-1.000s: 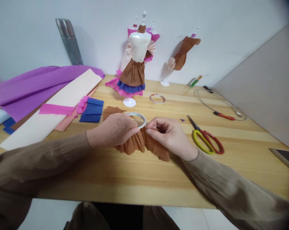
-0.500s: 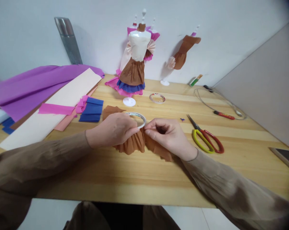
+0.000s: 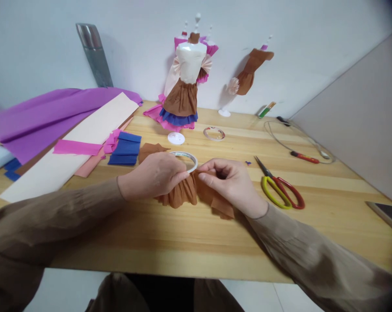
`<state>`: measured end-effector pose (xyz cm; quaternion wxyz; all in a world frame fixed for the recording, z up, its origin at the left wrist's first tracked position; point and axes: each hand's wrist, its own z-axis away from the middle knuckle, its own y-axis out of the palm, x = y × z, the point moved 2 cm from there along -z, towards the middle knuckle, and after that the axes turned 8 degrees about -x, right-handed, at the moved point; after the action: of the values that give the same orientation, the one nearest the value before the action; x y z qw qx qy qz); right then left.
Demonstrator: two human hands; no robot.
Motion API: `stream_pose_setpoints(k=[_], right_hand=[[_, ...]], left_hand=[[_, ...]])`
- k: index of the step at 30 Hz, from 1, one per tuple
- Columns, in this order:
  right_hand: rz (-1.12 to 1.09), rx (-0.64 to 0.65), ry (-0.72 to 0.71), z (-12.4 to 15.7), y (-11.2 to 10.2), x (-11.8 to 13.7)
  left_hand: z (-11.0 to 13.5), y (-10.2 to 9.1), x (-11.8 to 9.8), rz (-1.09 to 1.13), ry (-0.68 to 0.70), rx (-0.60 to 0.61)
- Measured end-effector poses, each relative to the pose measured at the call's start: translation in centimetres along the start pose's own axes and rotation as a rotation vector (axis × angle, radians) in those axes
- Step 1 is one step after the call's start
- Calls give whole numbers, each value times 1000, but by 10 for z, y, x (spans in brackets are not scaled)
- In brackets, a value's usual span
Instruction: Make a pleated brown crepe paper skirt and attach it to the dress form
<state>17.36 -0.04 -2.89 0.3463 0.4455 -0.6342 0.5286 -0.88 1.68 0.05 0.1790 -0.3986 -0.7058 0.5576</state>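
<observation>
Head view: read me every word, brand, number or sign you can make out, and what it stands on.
No text is readable.
Tape roll in the left hand: what looks like print inside its core, too small to read.
Ring on the table: red marks, too small to tell whether they are lettering.
Red handle with the cable: dark marks, too blurred to read.

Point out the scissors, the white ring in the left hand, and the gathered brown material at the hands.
Scissors [image 3: 269, 173]: head view, dark metal near the pivot.
White ring [image 3: 194, 161]: head view, uncovered part of the band.
Gathered brown material [image 3: 182, 193]: head view, middle of its folds.
</observation>
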Motion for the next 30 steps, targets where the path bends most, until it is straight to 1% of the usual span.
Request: stream_pose_setpoints(k=[4,12,16,22,30], right_hand=[[13,-10,-1,1,2,-1],[39,-6,-68,5,6,0],[12,-4,-71,7,8,-2],[55,-24,-105,5,6,-5],[29,-12,-34,3,6,-8]], left_hand=[[0,2,0,-17,5,-2],[2,8,1,-13,31,-40],[2,9,1,-14,19,-21],[1,6,-1,-19,6,21],[0,7,0,-33,17,15]])
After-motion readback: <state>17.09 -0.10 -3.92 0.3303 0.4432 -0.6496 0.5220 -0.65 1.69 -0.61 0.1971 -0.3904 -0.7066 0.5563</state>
